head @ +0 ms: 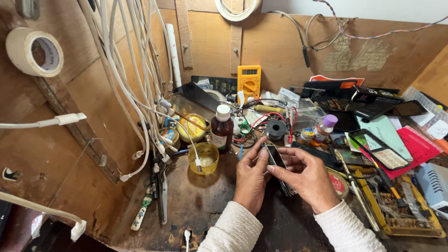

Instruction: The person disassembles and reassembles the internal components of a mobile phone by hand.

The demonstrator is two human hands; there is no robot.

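Observation:
A thin dark phone (pixel 278 165) stands on edge over the middle of the worn wooden bench, held between both hands. My left hand (pixel 250 179) grips its left side with the fingers curled behind it. My right hand (pixel 305 179) pinches its upper right edge with thumb and fingertips. Both wrists wear white knitted sleeves. The lower part of the phone is hidden behind my fingers.
A brown bottle (pixel 221 130) and a yellow bowl (pixel 204 157) stand left of the hands. A yellow multimeter (pixel 249 80) leans on the back wall. White cables (pixel 135 84) hang at the left. Phones, tools and a screwdriver tray (pixel 401 205) crowd the right.

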